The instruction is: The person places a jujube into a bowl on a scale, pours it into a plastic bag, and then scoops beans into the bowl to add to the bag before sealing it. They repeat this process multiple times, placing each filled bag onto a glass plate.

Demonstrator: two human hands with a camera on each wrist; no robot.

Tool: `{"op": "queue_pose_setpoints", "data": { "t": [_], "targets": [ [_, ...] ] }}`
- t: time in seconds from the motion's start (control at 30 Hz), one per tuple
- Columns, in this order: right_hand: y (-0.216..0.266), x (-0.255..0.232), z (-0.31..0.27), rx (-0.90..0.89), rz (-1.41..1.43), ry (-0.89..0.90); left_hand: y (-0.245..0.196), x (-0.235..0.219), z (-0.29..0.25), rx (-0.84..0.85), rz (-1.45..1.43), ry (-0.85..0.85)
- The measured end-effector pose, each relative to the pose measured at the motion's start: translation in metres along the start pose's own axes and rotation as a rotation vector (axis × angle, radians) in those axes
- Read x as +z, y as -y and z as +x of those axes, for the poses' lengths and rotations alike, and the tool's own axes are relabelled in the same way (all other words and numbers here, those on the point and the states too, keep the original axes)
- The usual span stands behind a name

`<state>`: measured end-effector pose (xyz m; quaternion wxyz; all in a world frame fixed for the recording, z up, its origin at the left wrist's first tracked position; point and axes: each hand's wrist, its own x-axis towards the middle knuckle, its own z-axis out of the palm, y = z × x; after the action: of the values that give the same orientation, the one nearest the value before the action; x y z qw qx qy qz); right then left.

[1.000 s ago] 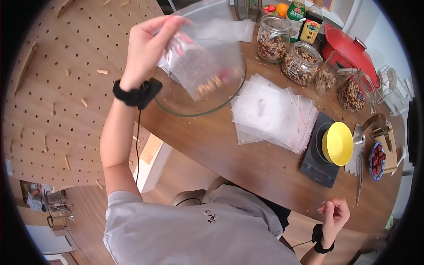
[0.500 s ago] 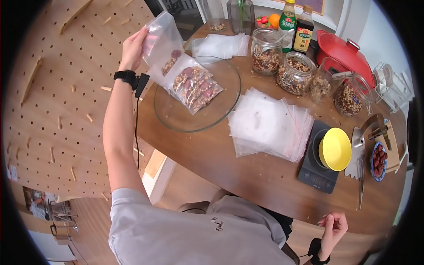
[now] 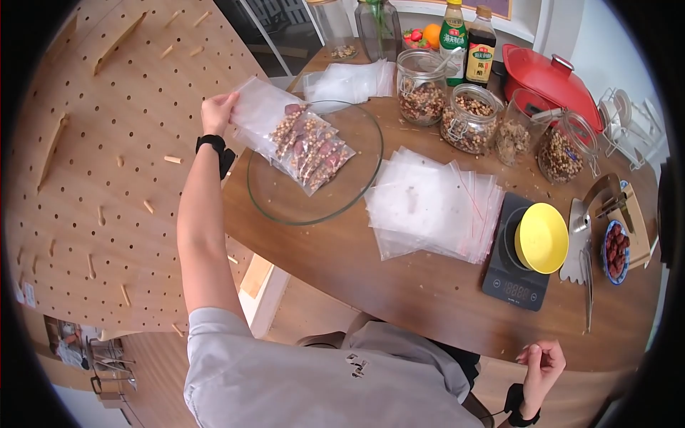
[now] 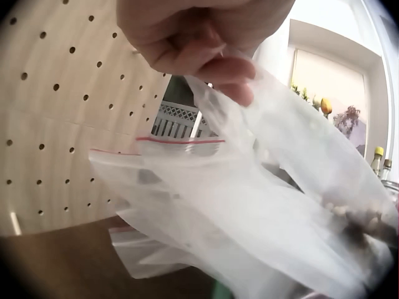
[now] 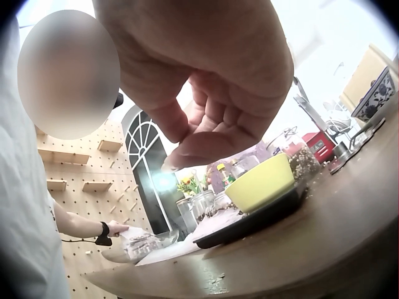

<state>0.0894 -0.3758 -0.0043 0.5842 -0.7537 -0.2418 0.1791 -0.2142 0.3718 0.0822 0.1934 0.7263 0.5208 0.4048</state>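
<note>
In the head view my left hand (image 3: 218, 114) pinches the top edge of a clear zip bag (image 3: 258, 105). Nuts or grains and dark red pieces fill the bag's lower end, which overlaps other filled bags (image 3: 322, 158) on a round glass plate (image 3: 308, 222). The left wrist view has thumb and fingers (image 4: 237, 71) closed on the plastic, with red-lined zip tops of other bags (image 4: 181, 141) beneath. My right hand (image 3: 544, 364) hangs loosely curled by the table's front edge, holding nothing. Nearest to it is a yellow bowl (image 3: 548, 239) on a black kitchen scale (image 3: 512, 287).
A stack of flat zip bags (image 3: 421, 203) lies mid-table, with more bags (image 3: 349, 82) behind the plate. Glass jars of mixed grains (image 3: 471, 125), sauce bottles (image 3: 480, 53) and a red pot (image 3: 546, 78) line the back. A bowl of dates (image 3: 615, 250) and tongs (image 3: 587, 292) lie right.
My left hand has brought the filled bag down from the air onto the bags on the glass plate. My right hand stays by the table edge, and the head view has shifted slightly.
</note>
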Motion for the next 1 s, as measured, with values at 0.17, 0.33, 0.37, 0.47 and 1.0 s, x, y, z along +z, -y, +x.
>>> {"op": "queue_pose_setpoints", "data": {
  "t": [0.17,0.33,0.37,0.47,1.0],
  "targets": [
    [-0.004,0.0,-0.002,-0.016,0.003,0.002,-0.005,-0.012,0.007,-0.031,0.376,0.005],
    [-0.004,-0.001,-0.002,-0.023,-0.002,0.012,-0.004,0.008,-0.011,0.549,0.828,-0.387],
    [-0.004,0.0,-0.002,-0.023,-0.001,0.011,-0.006,0.012,-0.013,0.656,0.888,-0.383],
    [-0.002,0.001,-0.001,-0.003,-0.006,0.015,-0.034,0.043,-0.039,0.861,0.811,0.064],
    [0.003,0.003,-0.003,0.035,0.051,0.019,-0.032,0.064,-0.1,0.804,0.685,0.568]
  ]
}}
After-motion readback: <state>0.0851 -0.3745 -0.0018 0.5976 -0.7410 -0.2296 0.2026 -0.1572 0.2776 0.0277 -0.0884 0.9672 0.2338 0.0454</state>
